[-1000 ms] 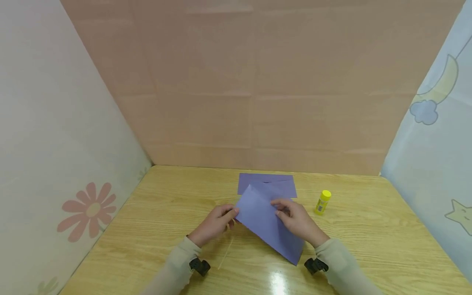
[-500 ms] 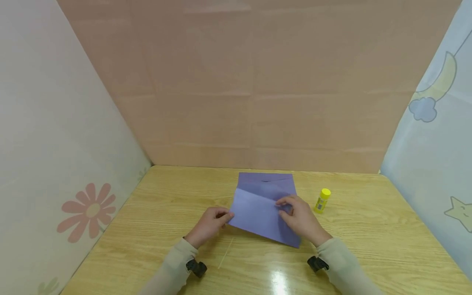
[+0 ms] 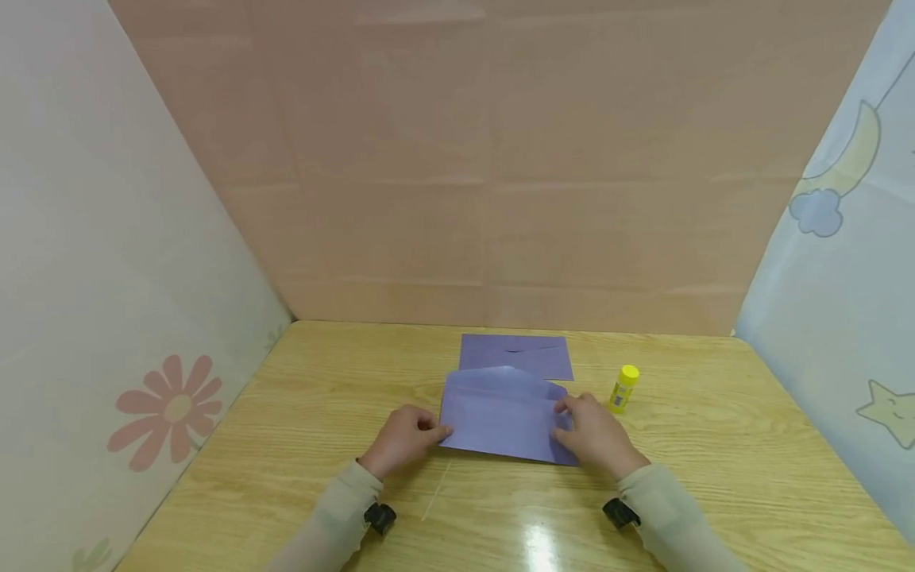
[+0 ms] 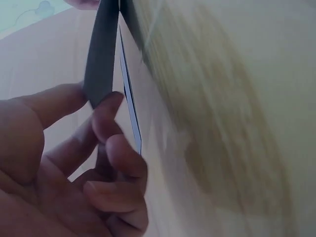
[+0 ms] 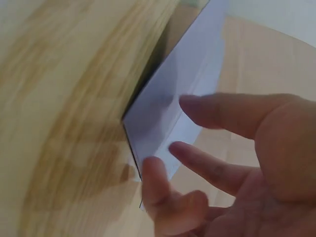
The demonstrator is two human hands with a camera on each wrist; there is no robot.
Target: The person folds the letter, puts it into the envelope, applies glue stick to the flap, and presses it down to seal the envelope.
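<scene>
A purple envelope [image 3: 500, 421] is held tilted just above the table, its flap [image 3: 507, 381] unfolded at the far side. My left hand [image 3: 405, 437] pinches its lower left edge between thumb and fingers; in the left wrist view the envelope [image 4: 102, 54] is seen nearly edge-on. Spread at the right end is my right hand [image 3: 596, 433], thumb and fingers apart. In the right wrist view its fingertips [image 5: 180, 148] lie over the envelope's face and right edge, not closed round it; whether they all touch is unclear.
Behind lies a second purple envelope [image 3: 515, 349], flat on the wooden table [image 3: 343, 365] and partly covered. To the right stands a yellow glue stick [image 3: 624, 389]. A thin pale strip [image 3: 438, 488] lies near the left wrist. A brown paper wall [image 3: 486, 199] rises behind the table.
The envelope has turned from slanted to nearly level, its lower right corner swinging up and away, and its flap now shows. The right hand has shifted right to its end; the left keeps its pinch.
</scene>
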